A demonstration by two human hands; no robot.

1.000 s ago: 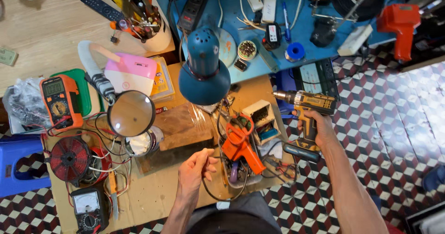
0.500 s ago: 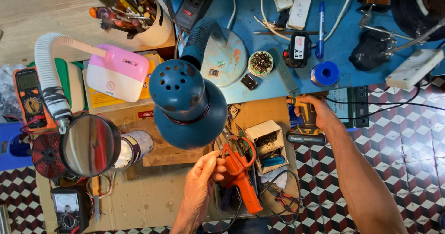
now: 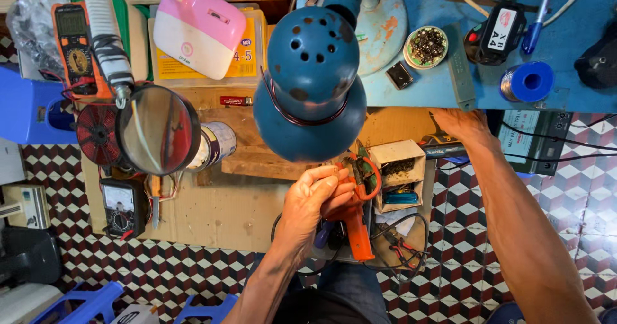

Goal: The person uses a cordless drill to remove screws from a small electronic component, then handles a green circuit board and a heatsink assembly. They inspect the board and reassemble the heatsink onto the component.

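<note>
Looking down from above onto a cluttered wooden counter (image 3: pixel 212 218) over checkered floor tiles.

Left hand (image 3: pixel 316 199) sitting low in the middle, fingers curled and pressing together around an orange tool (image 3: pixel 355 224). Tool's looped head poking out to the right of the fingertips, its straight orange handle running down below the palm toward the lap. Tangle of dark wires (image 3: pixel 398 247) lying just right of the handle.

Right hand (image 3: pixel 459 123) reaching up and to the right, well apart from the left, resting at the edge where the wood meets a blue counter (image 3: pixel 578 28). Fingers tucking under that edge and onto a dark drill (image 3: pixel 443 147); impossible to tell whether gripping or only touching.

Small open box (image 3: pixel 398 170) of parts sitting between the two hands, just beside the orange tool.

Large blue lamp (image 3: pixel 312 80) hanging directly above the left hand, covering the middle of the scene. Round magnifier (image 3: pixel 159 130) on a hose to the left, with a tin can (image 3: pixel 215 145) just beside it. Orange meter (image 3: pixel 76 41) at far left, pink case (image 3: pixel 199 28) at top, blue spool (image 3: pixel 527 81) at upper right.
</note>
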